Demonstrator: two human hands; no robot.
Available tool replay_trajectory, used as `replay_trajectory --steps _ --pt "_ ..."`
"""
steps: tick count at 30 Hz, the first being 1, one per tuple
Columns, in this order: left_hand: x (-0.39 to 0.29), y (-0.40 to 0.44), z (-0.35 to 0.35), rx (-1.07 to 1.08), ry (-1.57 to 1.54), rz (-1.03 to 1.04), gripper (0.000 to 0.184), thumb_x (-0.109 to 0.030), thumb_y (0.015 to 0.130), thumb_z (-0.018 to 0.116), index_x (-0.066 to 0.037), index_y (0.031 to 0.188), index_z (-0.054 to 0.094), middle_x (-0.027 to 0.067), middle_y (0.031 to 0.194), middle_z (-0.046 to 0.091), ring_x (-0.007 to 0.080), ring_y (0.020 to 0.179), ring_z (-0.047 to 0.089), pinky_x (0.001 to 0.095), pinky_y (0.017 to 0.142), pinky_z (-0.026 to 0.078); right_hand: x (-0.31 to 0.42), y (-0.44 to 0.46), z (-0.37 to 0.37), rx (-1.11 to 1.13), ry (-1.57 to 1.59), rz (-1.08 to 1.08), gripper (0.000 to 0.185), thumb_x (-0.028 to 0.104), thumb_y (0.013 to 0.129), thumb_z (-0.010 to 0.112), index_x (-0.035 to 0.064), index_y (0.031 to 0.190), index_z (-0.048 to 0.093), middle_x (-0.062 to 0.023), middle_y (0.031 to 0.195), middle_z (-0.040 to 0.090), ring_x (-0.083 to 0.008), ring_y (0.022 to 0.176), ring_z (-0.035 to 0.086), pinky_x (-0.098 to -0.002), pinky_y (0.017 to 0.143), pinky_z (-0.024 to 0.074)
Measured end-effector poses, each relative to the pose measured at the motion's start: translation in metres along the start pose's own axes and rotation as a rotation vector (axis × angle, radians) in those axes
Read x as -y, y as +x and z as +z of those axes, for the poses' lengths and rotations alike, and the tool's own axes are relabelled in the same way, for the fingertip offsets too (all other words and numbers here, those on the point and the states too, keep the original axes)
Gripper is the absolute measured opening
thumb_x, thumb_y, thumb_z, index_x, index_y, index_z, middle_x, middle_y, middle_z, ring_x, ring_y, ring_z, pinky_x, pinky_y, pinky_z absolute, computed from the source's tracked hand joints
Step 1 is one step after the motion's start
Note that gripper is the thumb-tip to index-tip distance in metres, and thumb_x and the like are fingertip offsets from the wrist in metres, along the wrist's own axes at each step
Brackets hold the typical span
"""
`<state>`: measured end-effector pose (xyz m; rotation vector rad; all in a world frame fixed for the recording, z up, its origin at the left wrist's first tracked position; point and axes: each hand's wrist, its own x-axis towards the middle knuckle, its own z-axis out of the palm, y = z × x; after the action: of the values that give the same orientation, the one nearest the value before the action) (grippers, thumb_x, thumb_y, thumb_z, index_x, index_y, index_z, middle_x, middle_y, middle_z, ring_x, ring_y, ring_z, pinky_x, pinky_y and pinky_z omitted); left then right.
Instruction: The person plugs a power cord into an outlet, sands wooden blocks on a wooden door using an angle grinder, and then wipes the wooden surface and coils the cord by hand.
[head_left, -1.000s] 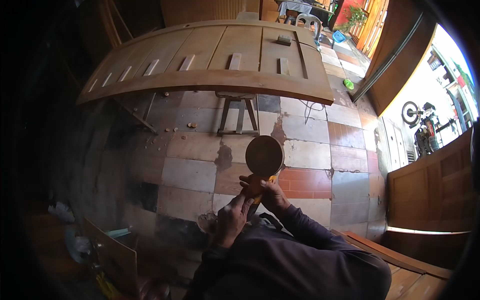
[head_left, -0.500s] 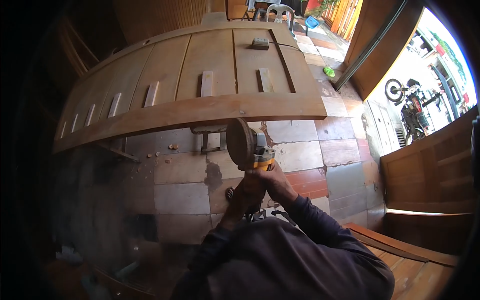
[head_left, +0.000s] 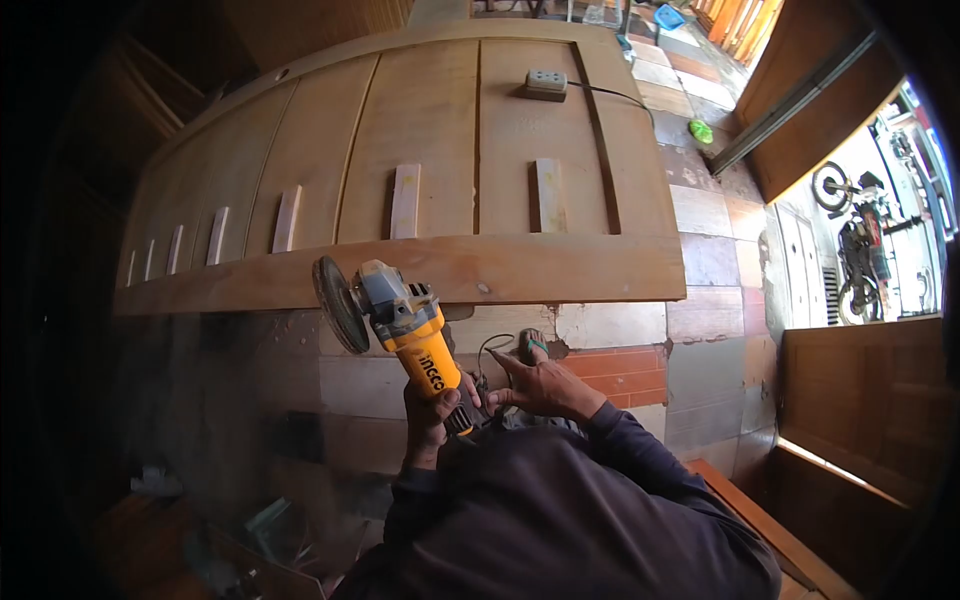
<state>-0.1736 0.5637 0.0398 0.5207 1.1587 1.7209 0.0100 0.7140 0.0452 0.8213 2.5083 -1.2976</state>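
A yellow and grey angle grinder (head_left: 425, 362) with a round dark disc (head_left: 340, 304) is in my left hand (head_left: 430, 412), whose fingers wrap round the lower body. The disc tilts to the left, close to the front edge of a large panelled wooden door (head_left: 400, 268); whether it touches cannot be made out. My right hand (head_left: 545, 387) is beside the grinder, fingers apart, with nothing in it. Small pale wooden blocks (head_left: 405, 202) lie in a row on the door. A socket box (head_left: 546, 84) with a dark cord rests near its far right.
Patchwork tiles (head_left: 705, 310) cover the floor, and a foot in a sandal (head_left: 533, 346) is below the door. At right are wooden panels (head_left: 860, 400) and a motorcycle (head_left: 858, 240) outside. A green object (head_left: 700, 131) lies on the floor, with clutter at lower left.
The grinder has swung left and its disc has turned from facing me to edge-on. My right hand has let go of it and opened. The door appears closer.
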Motion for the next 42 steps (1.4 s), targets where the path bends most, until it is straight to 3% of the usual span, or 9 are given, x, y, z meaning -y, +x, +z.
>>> replay_trajectory --steps 2,5,15,16,20,27,33,39,42 --pt "0.003 0.003 0.004 -0.025 -0.032 0.018 0.061 -0.033 0.086 0.086 0.001 0.127 0.057 0.018 0.093 0.069 0.0256 0.076 0.072 0.0337 0.069 0.061 0.005 0.003 -0.02 -0.043 -0.272 -0.04 0.093 0.071 0.09 0.072 0.0096 0.156 0.052 -0.0211 0.103 0.077 -0.0398 0.1 0.075 -0.0486 0.095 0.054" --pt "-0.007 0.016 0.036 -0.046 -0.035 0.097 0.051 -0.025 0.085 0.084 0.003 0.121 0.06 0.015 0.092 0.071 0.0242 0.078 0.072 0.0355 0.071 0.061 0.013 0.02 -0.077 -0.03 0.298 -0.287 0.097 0.071 0.086 0.075 0.0076 0.155 0.052 -0.0222 0.114 0.075 -0.0398 0.107 0.073 -0.0462 0.102 0.0518" --pt "0.026 0.039 0.083 0.054 0.3 -0.133 0.068 -0.03 0.08 0.086 0.003 0.134 0.059 0.0119 0.114 0.073 0.0269 0.1 0.075 0.0378 0.084 0.062 0.002 0.045 -0.116 0.54 1.28 -0.372 0.073 0.023 0.085 0.09 0.0033 0.146 0.054 -0.0141 0.116 0.071 -0.025 0.117 0.068 -0.0424 0.102 0.055" --pt "-0.007 0.049 0.105 0.109 0.677 -0.058 0.081 -0.06 0.095 0.072 0.002 0.145 0.056 0.0126 0.13 0.071 0.0271 0.122 0.069 0.0414 0.102 0.056 0.001 0.043 -0.119 0.431 1.292 -0.46 0.071 0.022 0.084 0.09 0.0026 0.143 0.056 -0.0142 0.112 0.071 -0.0259 0.116 0.069 -0.0426 0.099 0.0559" --pt "0.04 0.047 0.083 0.071 0.217 -0.245 0.102 -0.083 0.104 0.022 -0.002 0.161 0.044 0.0134 0.156 0.056 0.0243 0.147 0.05 0.0413 0.122 0.037 -0.012 0.024 -0.136 0.184 1.368 -0.455 0.065 0.036 0.078 0.086 0.0013 0.126 0.058 -0.0126 0.096 0.068 -0.0346 0.106 0.071 -0.0551 0.107 0.054" --pt "0.22 0.032 0.011 0.675 0.754 -0.672 0.075 -0.071 0.104 0.049 -0.002 0.127 0.07 0.0186 0.138 0.062 0.0308 0.132 0.056 0.0436 0.113 0.042 -0.024 -0.025 -0.168 -0.152 1.613 -0.599 0.064 0.043 0.082 0.079 0.0041 0.126 0.054 -0.0062 0.089 0.057 -0.0228 0.079 0.06 -0.0412 0.071 0.055" --pt "0.361 -0.049 -0.052 0.256 1.046 -0.393 0.084 -0.051 0.08 0.084 -0.009 0.148 0.057 0.0265 0.123 0.07 0.0434 0.131 0.06 0.0475 0.11 0.048 -0.058 -0.093 -0.204 -0.288 1.607 -0.774 0.061 0.038 0.087 0.075 0.0066 0.135 0.052 -0.0032 0.096 0.057 -0.0172 0.083 0.059 -0.0384 0.068 0.0513" --pt "0.42 -0.163 -0.089 -0.626 0.911 -0.89 0.113 -0.023 0.082 0.09 -0.007 0.168 0.02 0.0265 0.119 0.074 0.0331 0.106 0.075 0.0456 0.095 0.058 -0.124 -0.155 -0.276 -0.247 1.541 -0.922 0.061 0.037 0.087 0.075 0.0044 0.134 0.052 -0.0053 0.092 0.058 -0.0183 0.077 0.06 -0.0374 0.064 0.0528" --pt "0.429 -0.21 -0.147 -0.24 1.008 -1.021 0.073 -0.03 0.092 0.081 0.002 0.149 0.048 0.025 0.115 0.075 0.0335 0.1 0.076 0.043 0.086 0.061 -0.14 -0.177 -0.299 -0.292 1.528 -0.917 0.062 0.037 0.087 0.075 0.0041 0.134 0.052 -0.0057 0.091 0.058 -0.0185 0.076 0.06 -0.0372 0.063 0.0529"
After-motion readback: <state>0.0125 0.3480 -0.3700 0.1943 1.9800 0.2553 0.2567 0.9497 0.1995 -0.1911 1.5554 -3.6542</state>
